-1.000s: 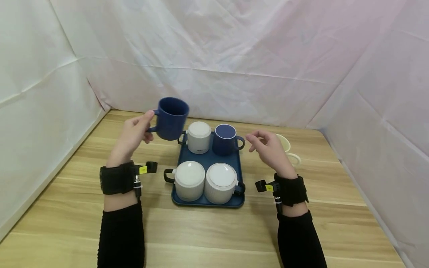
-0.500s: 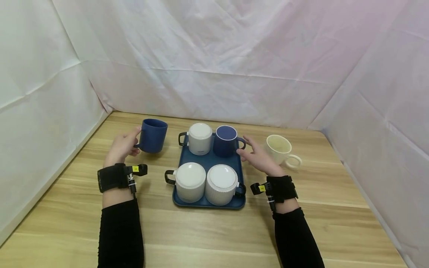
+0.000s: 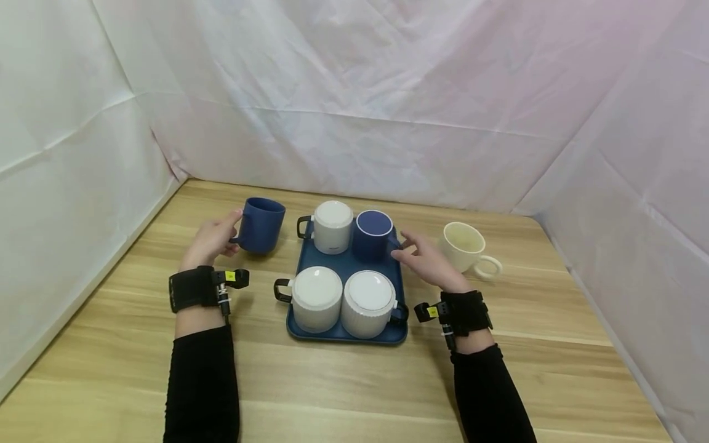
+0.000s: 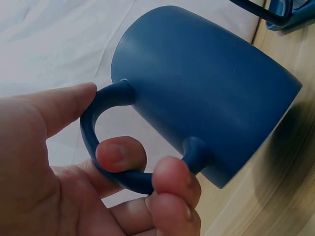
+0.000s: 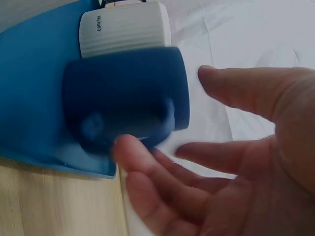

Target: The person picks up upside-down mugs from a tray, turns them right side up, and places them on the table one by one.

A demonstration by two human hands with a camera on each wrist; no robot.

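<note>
the left hand (image 3: 213,241) grips the handle of an upright matte navy mug (image 3: 261,224) on the wooden worktop (image 3: 354,381), left of the blue tray (image 3: 343,268). the right hand (image 3: 429,263), fingers spread, reaches an upturned navy mug (image 3: 372,234) at the tray's far right.

left wrist: thumb and fingers (image 4: 120,155) curl round the smooth loop handle.

right wrist: open fingers (image 5: 147,182) beside the blurred navy mug; a ribbed white mug (image 5: 125,28) stands just beyond it.

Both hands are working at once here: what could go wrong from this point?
1. The left hand holds the blue mug only by its handle; in the left wrist view the mug looks tilted, so letting go early might tip it on the table.
2. The right hand reaches for the inverted dark blue mug, which sits close beside the white mug on the tray; a careless lift could knock it.
</note>
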